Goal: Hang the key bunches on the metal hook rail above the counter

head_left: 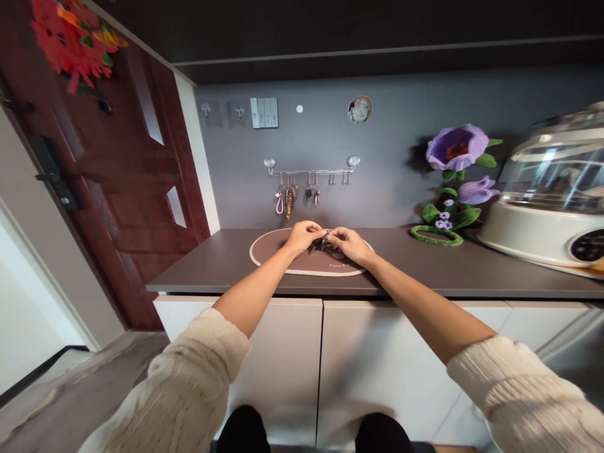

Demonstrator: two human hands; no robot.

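My left hand (303, 236) and my right hand (349, 244) meet over an oval brown mat (264, 251) on the dark counter (212, 264). Both hands pinch a small metal object (325, 238) between their fingertips; it looks like a key ring or keys, but it is too small to be sure. On the wall behind, a metal hook rail (311, 171) carries several keys and key fobs (287, 201).
A dark red door (117, 157) stands at the left. Purple fabric flowers (455, 182) with a green ring base and a large white appliance with a clear lid (552, 195) sit at the right of the counter. White cabinet doors (358, 365) lie below.
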